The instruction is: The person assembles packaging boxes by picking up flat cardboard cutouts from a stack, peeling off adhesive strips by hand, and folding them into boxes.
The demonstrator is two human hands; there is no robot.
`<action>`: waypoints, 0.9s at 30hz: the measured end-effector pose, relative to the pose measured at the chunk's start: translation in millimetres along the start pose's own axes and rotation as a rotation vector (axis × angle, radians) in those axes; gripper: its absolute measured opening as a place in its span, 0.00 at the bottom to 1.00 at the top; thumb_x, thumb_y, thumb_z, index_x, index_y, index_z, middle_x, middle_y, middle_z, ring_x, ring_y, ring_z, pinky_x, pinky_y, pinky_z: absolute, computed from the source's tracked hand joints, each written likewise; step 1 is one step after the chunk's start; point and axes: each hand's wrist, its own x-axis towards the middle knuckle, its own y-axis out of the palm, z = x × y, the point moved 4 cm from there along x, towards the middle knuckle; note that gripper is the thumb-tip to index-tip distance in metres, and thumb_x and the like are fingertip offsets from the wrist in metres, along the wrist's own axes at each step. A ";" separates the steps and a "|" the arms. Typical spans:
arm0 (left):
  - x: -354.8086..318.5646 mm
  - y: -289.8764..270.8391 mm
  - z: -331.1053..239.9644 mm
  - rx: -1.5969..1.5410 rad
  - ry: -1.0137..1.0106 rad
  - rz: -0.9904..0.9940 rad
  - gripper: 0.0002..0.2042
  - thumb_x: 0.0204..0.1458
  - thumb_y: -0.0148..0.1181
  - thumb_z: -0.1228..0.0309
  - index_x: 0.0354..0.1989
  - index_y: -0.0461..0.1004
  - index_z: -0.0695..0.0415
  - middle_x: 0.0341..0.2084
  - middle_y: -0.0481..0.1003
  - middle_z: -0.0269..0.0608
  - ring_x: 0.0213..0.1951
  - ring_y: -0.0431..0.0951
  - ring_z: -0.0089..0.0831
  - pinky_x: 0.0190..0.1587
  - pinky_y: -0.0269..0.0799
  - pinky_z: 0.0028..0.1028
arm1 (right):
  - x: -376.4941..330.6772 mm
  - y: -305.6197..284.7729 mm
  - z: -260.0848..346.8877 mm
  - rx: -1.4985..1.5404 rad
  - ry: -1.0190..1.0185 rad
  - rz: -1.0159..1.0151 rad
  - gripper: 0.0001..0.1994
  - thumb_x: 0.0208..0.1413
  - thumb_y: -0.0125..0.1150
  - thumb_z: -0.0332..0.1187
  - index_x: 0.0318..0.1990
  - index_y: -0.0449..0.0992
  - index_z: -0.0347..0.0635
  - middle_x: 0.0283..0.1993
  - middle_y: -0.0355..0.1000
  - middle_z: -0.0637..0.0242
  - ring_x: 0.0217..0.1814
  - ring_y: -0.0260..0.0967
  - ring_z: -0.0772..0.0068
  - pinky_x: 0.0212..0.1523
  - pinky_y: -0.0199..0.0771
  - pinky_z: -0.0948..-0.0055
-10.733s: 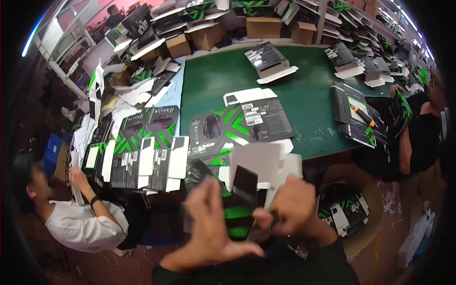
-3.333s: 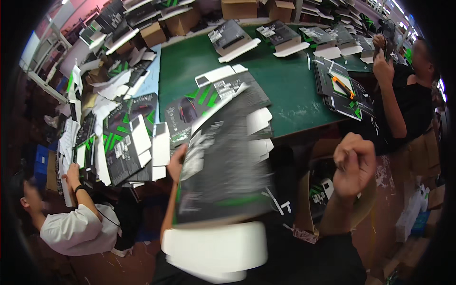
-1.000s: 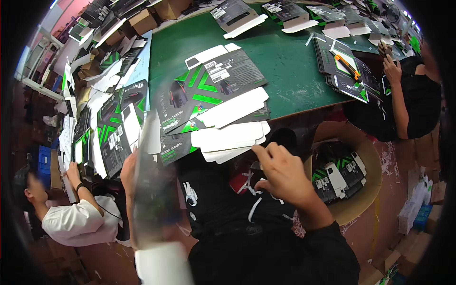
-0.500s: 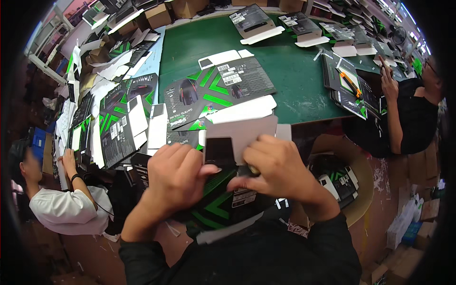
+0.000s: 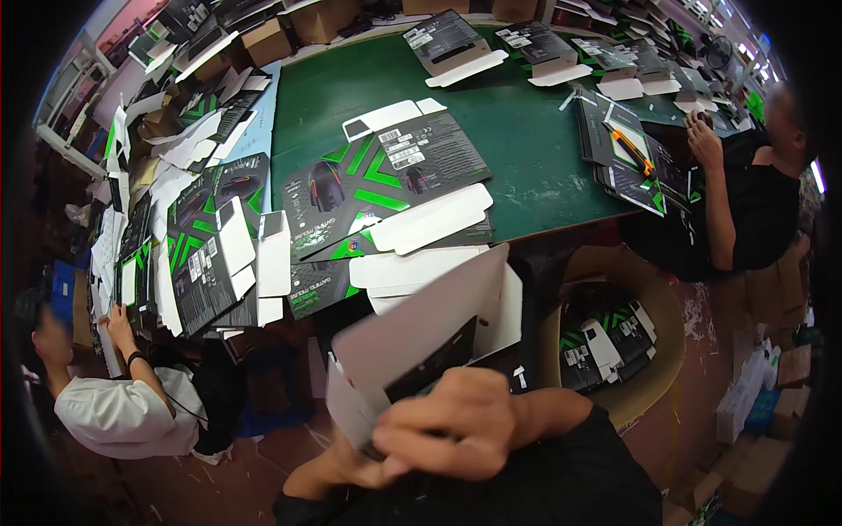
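Close to my body I hold a partly folded carton [image 5: 395, 329], tilted, with its whitish inner side and raised flaps toward me. A dark area shows inside it. My left hand [image 5: 355, 469] grips the carton's near lower edge, its fingers partly hidden by the flap and my other hand. My right hand [image 5: 460, 425], slightly blurred, is closed over the same near edge, fingers bent. Just beyond, flat black-and-green printed cartons [image 5: 386, 171] with white flaps overlap on the green table [image 5: 535, 145].
Flat cartons [image 5: 197, 241] and white scraps [image 5: 180, 162] pile up at the left. A round cardboard bin [image 5: 671, 368] at the right holds folded cartons. An orange cutter [image 5: 633, 151] lies on cartons by a person in black [image 5: 745, 193]; a person in white [image 5: 132, 408] works at left.
The carton has turned from its printed face to show its pale inside and stands more open. Both my hands have moved down toward my body, close together at its near edge.
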 end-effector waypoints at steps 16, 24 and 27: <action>-13.2 -22.8 43.6 -0.317 0.128 -0.337 0.63 0.45 0.66 0.84 0.75 0.16 0.41 0.71 0.46 0.51 0.69 0.58 0.46 0.64 0.67 0.47 | -160.1 -9.0 -55.7 0.799 1.379 -0.193 0.48 0.41 0.80 0.56 0.64 0.62 0.37 0.50 0.66 0.70 0.30 0.45 0.92 0.28 0.46 0.89; -25.2 -25.1 50.9 -0.518 -0.095 -0.290 0.60 0.45 0.62 0.85 0.75 0.18 0.43 0.68 0.54 0.54 0.66 0.63 0.46 0.63 0.68 0.45 | -147.4 5.7 -51.8 1.184 1.414 0.011 0.40 0.44 0.82 0.44 0.61 0.68 0.32 0.52 0.74 0.65 0.56 0.70 0.73 0.59 0.69 0.70; -16.6 -26.9 40.8 -0.639 -0.124 -0.363 0.59 0.41 0.63 0.86 0.77 0.25 0.46 0.68 0.56 0.53 0.67 0.63 0.46 0.65 0.66 0.45 | -146.0 11.8 -48.5 1.094 1.440 -0.019 0.30 0.50 0.79 0.36 0.57 0.72 0.33 0.52 0.76 0.64 0.53 0.71 0.74 0.56 0.71 0.70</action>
